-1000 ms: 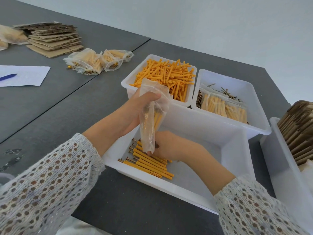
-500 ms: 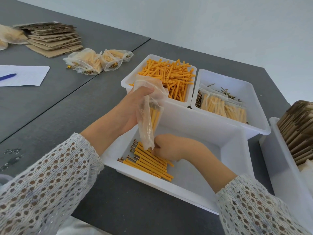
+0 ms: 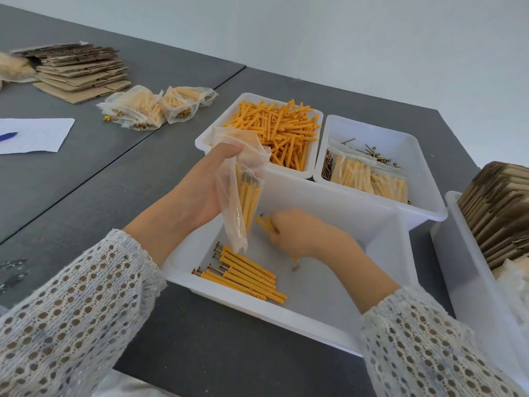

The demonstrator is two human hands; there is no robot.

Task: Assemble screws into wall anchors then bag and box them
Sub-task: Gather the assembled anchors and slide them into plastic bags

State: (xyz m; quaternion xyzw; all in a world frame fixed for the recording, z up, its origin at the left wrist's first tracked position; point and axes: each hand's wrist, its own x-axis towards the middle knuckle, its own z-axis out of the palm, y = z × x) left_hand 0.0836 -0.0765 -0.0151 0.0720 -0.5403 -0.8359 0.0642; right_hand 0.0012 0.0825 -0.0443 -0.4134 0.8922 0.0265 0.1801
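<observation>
while our left hand (image 3: 200, 193) pinches the crinkled clear bag (image 3: 237, 196) by its mouth, orange ribbed anchors hang inside | our blurred right hand (image 3: 297, 233) seems to grip a few anchors (image 3: 264, 223), now lifted off the row (image 3: 243, 273) in the smooth white bin (image 3: 386, 253)

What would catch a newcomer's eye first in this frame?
The left hand holds a clear bag partly filled with orange anchors above the near white bin, while the right hand grips a few more beside it. Behind, another bin brims with loose orange anchors.
</observation>
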